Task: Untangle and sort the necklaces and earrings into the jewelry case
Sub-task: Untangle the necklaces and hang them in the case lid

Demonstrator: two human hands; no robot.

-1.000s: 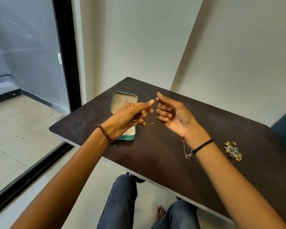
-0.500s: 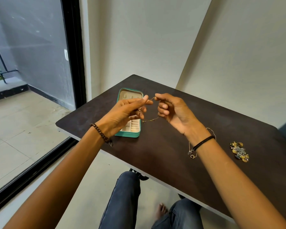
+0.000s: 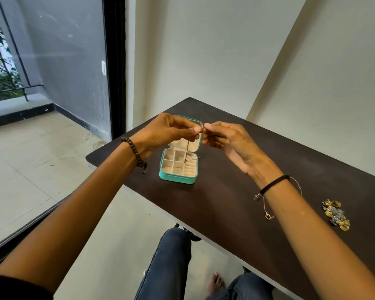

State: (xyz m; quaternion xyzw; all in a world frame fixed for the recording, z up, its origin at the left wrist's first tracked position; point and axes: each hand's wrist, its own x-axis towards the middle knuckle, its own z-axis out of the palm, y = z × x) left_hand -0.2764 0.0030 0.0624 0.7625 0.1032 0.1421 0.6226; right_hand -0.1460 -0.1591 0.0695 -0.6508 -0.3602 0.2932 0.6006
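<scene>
left hand [image 3: 167, 133] + right hand [image 3: 230, 141] | moved above jewelry case [image 3: 178, 179]; necklace [image 3: 188, 149] | now dangles over its compartments

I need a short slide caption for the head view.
Left hand and right hand pinch a chain over the open case.

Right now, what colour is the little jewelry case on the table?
The jewelry case is teal outside and cream inside, seen best in the head view.

A dark brown table [image 3: 225, 202] carries a teal case [image 3: 178, 178], lid open, standing near the left edge. Well apart, toward the right end, lies a heap of gold and silver earrings [image 3: 336, 215]. Between them a thin chain [image 3: 268, 216] seems to lie on the top, partly hidden by a forearm.
</scene>
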